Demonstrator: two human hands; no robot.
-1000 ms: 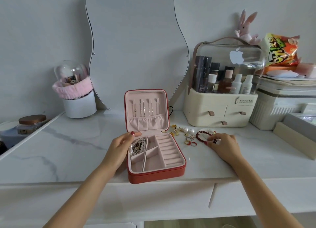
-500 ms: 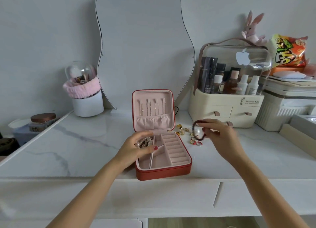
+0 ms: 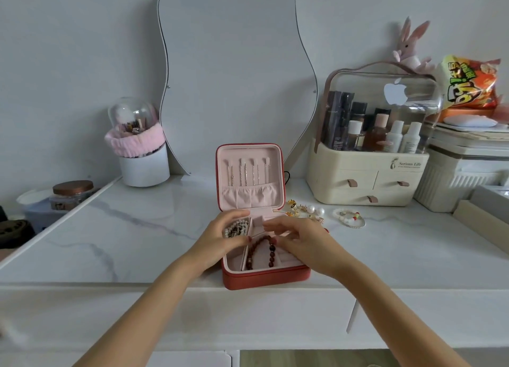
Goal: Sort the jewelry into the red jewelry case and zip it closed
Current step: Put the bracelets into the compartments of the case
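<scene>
Square red zip-around jewelry case [image 3: 265, 280] w/ pale pink lining sits open at the near edge of the white marble-look tabletop [image 3: 115, 237], lid propped upright so all compartments are reachable; dark red-brown bead bracelet [image 3: 260, 252] is draped into the middle near compartment, prob. being settled so it lies flat; white pearl bracelet [image 3: 236, 228] is bunched in the far-left compartment. Left hand [image 3: 224, 240] rests on the case's left side over the pearls, fingers loosely curled, pinching nothing I can see; likely steadying the case. Right hand [image 3: 298, 241] hovers over the right side, fingertips together at the bead bracelet's top, but can't tell whether they pinch it. Just right of the case, on the tabletop: small gold earrings & pearl studs [image 3: 304, 211]; farther right, a white beaded bracelet w/ coloured charms [image 3: 349, 218]; both not yet sorted. Zip not started; lid must come down first.
</scene>
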